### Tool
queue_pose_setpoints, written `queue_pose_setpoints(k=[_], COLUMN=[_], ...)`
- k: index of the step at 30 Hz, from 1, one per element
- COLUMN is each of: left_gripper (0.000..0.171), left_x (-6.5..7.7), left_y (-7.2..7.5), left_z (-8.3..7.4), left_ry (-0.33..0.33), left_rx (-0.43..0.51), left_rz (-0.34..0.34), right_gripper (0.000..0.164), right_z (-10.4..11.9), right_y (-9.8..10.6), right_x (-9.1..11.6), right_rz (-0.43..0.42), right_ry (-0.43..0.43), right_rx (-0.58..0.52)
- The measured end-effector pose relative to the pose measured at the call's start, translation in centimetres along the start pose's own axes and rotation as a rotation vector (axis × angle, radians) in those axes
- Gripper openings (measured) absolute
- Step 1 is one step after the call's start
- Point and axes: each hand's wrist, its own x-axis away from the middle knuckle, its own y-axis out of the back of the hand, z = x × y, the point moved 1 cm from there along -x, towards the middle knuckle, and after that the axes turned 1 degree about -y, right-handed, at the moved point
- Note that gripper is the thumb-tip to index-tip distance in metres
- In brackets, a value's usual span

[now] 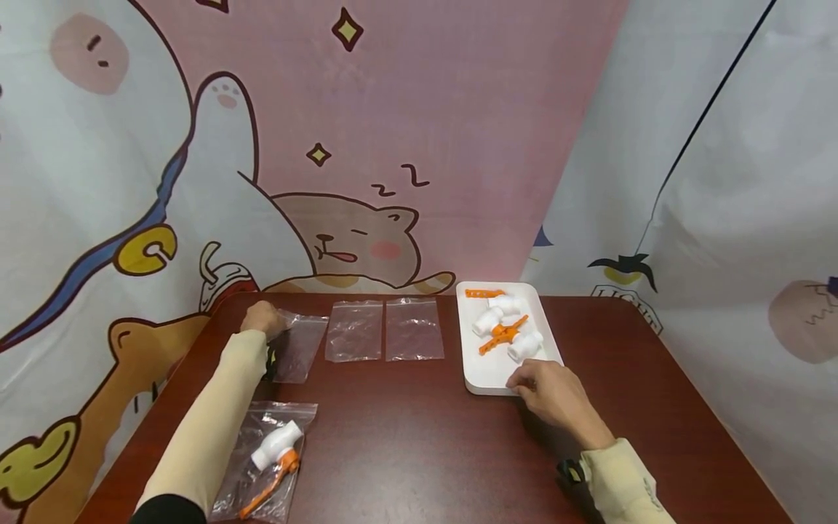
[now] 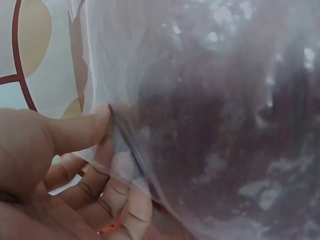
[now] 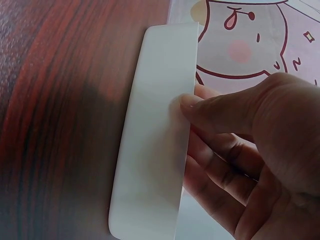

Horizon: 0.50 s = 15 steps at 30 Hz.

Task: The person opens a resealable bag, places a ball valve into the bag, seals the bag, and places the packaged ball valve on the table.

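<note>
Bag (image 1: 301, 351) — partly hidden by left hand (image 1: 263, 319)

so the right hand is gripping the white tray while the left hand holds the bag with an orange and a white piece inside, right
Wrong bag: the head view shows the left hand pinching another clear bag, farther back; the filled bag, with its orange piece and white piece, lies nearer on the table. The right hand does grip the white tray.

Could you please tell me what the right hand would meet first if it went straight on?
Most likely the white tray, whose near rim the right hand pinches; depth beyond that rim is hard to judge.
</note>
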Motion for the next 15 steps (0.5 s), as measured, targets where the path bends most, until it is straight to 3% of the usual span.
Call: queue_pose_setpoints(k=[5, 10, 15], left_gripper=[0.039, 0.024, 0.030], left_x=[0.3, 0.9, 1.6], left_y=[0.0, 0.2, 1.1], left_z=[0.5, 0.7, 0.8], left_ry=[-0.063, -0.128, -0.174], left_rx=[0.028, 0.098, 0.137], left_rz=[-0.075, -0.144, -0.167], right_gripper=[0.017, 0.016, 0.017], right_z=[0.1, 0.1, 0.1], right_y=[0.0, 0.0, 0.0], right_x=[0.1, 0.1, 0.0], right_rz=[0.010, 0.015, 0.013], right_ry=[-0.004, -0.014, -0.017], right_rx=[0.007, 0.005, -0.001])
